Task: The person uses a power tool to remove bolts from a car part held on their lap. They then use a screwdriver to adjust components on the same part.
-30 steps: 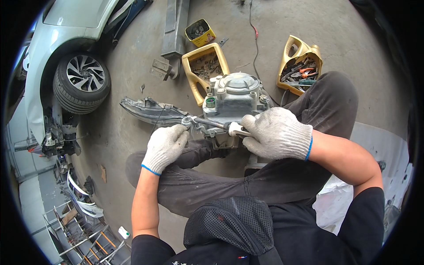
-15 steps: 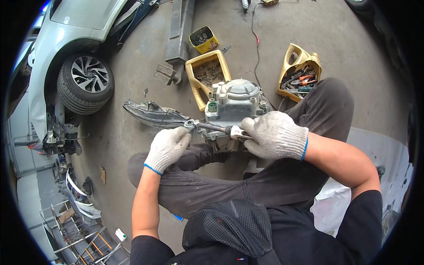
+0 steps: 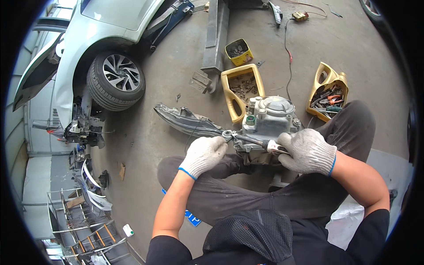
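From where I stand, the white car is the biggest thing here, out ahead and to the left of both hands, its front wheel turned this way. The grey lamp housing sits just ahead of the hands; its bulky body is nearer the right hand, while its long thin wing reaches away to the left, past the left hand. Beyond it are two cut-open gold jugs, one straight ahead, the other forward and right, with tools inside. Both hands wear pale knit gloves. The right is closed around the white handle of a hand tool, whose dark shaft runs leftward across the gap, roughly along the housing's near edge. It points at a small round lug right at the left fingertips, so the left hand is nearer that end. The left fingers are bent; how firmly they grip, I cannot tell.
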`<state>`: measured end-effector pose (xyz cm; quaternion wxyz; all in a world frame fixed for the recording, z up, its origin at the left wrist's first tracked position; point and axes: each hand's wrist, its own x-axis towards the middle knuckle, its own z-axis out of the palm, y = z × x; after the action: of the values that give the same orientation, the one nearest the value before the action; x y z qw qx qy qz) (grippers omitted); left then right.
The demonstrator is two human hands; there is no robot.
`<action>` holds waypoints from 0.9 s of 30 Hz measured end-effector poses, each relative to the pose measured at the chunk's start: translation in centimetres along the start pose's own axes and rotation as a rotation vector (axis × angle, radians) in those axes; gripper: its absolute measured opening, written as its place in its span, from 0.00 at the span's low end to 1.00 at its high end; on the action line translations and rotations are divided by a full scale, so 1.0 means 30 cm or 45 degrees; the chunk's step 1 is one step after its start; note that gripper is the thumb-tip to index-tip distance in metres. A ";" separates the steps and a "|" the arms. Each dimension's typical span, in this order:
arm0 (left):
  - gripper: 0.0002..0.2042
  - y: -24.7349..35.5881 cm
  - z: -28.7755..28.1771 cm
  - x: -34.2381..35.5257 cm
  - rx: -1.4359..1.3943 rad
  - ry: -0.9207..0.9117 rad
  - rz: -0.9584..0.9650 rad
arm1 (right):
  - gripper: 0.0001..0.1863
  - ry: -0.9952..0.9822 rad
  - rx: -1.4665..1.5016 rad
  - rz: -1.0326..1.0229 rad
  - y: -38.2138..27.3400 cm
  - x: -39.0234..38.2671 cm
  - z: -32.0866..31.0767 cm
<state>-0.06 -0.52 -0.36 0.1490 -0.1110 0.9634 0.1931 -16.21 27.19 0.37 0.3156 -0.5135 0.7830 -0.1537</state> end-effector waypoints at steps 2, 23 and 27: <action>0.12 0.000 -0.002 -0.007 -0.024 -0.029 -0.056 | 0.19 0.011 -0.027 -0.011 -0.004 0.013 0.005; 0.10 0.002 -0.003 -0.004 0.024 -0.048 -0.037 | 0.18 0.057 -0.032 -0.091 0.025 0.019 0.038; 0.10 0.001 -0.004 -0.009 -0.018 -0.030 -0.003 | 0.18 0.012 -0.036 -0.071 0.014 0.024 0.028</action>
<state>0.15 -0.49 -0.17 0.1596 -0.1109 0.9601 0.2009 -16.17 26.78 -0.75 0.3002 -0.5386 0.7721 -0.1538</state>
